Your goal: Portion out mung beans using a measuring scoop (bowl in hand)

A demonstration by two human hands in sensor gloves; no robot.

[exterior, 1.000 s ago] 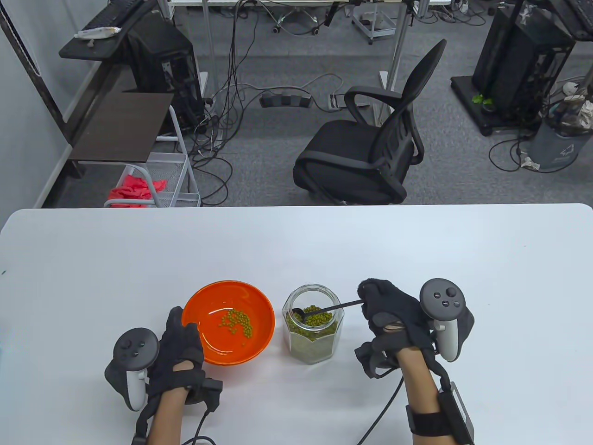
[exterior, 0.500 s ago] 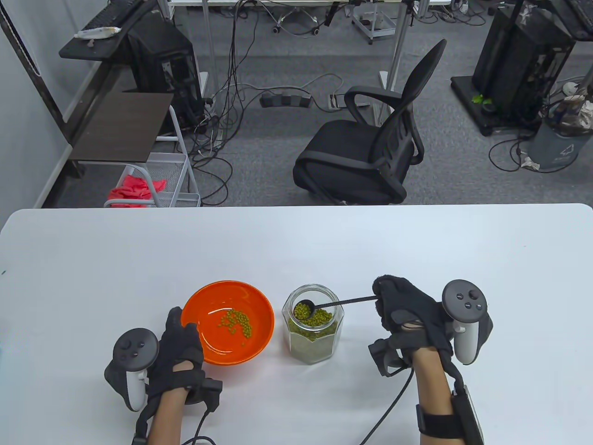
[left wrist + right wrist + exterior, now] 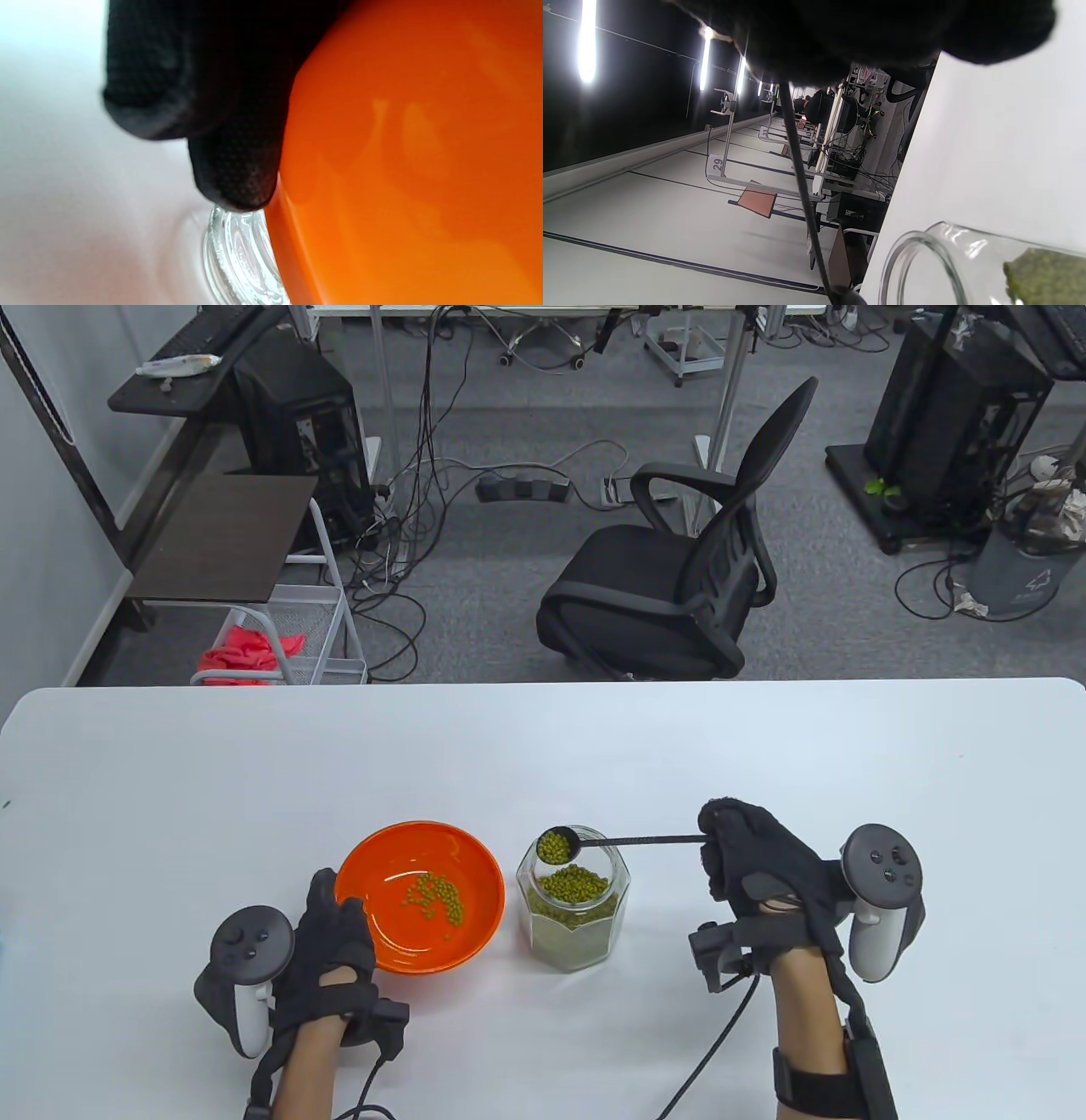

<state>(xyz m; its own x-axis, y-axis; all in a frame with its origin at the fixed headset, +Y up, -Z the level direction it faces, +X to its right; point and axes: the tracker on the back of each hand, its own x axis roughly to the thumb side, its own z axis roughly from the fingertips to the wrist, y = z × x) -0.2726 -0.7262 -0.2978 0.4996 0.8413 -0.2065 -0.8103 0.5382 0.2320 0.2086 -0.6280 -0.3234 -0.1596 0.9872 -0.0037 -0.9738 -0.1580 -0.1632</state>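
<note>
Scoop: small black measuring spoon with a round cup and a thin straight handle, heaped with green mung beans and hanging level just above the far rim of the jar. The right hand is gripping the handle's far end, its fingers curling round it in a closed grip.

Jar: clear glass, faceted body, round open mouth, standing upright on the white counter and holding mung beans to well above half its height.

Bowl: glossy orange, round and shallow, smooth, sitting just left of the jar with a small loose cluster of beans lying in its bottom. The left hand is holding the bowl's near-left rim, thumb lying over the edge; the fingers beneath are hiding from the table view.

Gloves: black knit fabric, each carrying a grey tracker on its back.

Left wrist view: showing what the overhead cannot, namely black fingertips pressing against the bowl's orange outer wall, with the jar's ribbed glass neck blurring behind.

Right wrist view: lying on its side, showing the handle running down from the dark glove, the jar's thick glass lip and a patch of beans at the corner.
</note>
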